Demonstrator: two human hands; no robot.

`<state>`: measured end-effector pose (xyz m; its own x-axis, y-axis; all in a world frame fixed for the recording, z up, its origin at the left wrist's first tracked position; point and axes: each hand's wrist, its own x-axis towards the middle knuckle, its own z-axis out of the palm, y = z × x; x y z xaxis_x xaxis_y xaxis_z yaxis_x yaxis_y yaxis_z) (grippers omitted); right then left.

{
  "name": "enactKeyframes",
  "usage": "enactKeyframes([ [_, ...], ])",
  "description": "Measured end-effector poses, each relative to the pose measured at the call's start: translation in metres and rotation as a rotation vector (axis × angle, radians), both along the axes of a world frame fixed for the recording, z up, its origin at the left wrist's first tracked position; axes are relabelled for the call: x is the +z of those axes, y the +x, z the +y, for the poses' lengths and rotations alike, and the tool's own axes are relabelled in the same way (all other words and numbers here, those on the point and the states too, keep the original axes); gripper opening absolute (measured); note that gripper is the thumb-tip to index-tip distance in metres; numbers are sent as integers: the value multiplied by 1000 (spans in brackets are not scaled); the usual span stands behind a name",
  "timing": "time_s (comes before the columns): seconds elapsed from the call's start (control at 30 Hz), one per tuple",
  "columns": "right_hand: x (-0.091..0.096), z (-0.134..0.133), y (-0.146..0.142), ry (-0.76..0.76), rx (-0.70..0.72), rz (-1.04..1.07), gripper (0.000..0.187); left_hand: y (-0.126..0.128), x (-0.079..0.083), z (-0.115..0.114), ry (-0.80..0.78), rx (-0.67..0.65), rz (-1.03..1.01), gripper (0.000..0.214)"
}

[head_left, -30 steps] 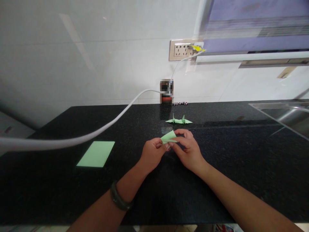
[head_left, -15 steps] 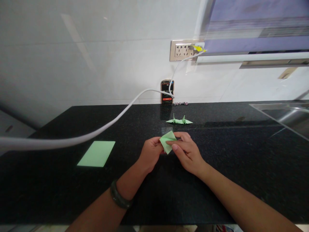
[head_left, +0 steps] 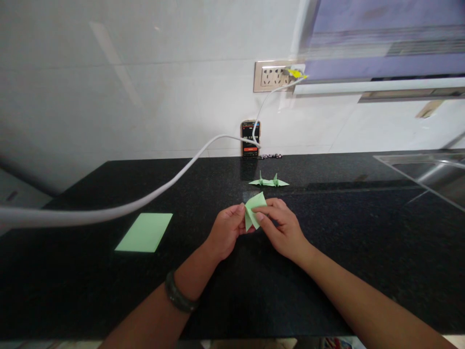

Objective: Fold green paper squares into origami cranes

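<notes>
A small folded piece of light green paper (head_left: 253, 212) is held just above the black countertop (head_left: 327, 252) at its middle. My left hand (head_left: 227, 231) pinches its left side with closed fingers. My right hand (head_left: 281, 227) pinches its right side from the other direction, fingers also closed. A dark band sits on my left wrist. Behind the hands, two finished green paper cranes (head_left: 269, 181) stand side by side on the counter.
A stack of flat green paper (head_left: 145, 232) lies on the counter to the left. A phone (head_left: 250, 138) leans against the white wall, its white cable (head_left: 145, 198) running left across the view. A wall socket (head_left: 272, 76) is above; a metal sink (head_left: 432, 172) is at the right.
The folded paper has been turned and opened between my fingers, from a narrow flat wedge to a broader piece standing upright. Both hands stay in the same spot.
</notes>
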<state>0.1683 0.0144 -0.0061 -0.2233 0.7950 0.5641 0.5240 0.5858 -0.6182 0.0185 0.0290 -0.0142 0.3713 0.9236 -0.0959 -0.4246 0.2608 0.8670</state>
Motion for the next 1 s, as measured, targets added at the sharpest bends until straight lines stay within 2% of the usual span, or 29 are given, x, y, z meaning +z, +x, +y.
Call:
enactKeyframes([
  [0.3, -1, 0, 0, 4, 19, 4, 18, -2, 3, 1, -124, -38, 1, 35],
  [0.6, -1, -1, -1, 56, 66, 4, 26, -4, -2, 1, -137, -79, -31, 36],
  [0.8, 0, -2, -1, 42, 77, 3, 28, -4, -2, 2, -124, -81, -25, 33],
  [1.0, 4, -3, -2, -7, 80, -1, 23, -4, -1, 0, -47, -72, 43, 29],
])
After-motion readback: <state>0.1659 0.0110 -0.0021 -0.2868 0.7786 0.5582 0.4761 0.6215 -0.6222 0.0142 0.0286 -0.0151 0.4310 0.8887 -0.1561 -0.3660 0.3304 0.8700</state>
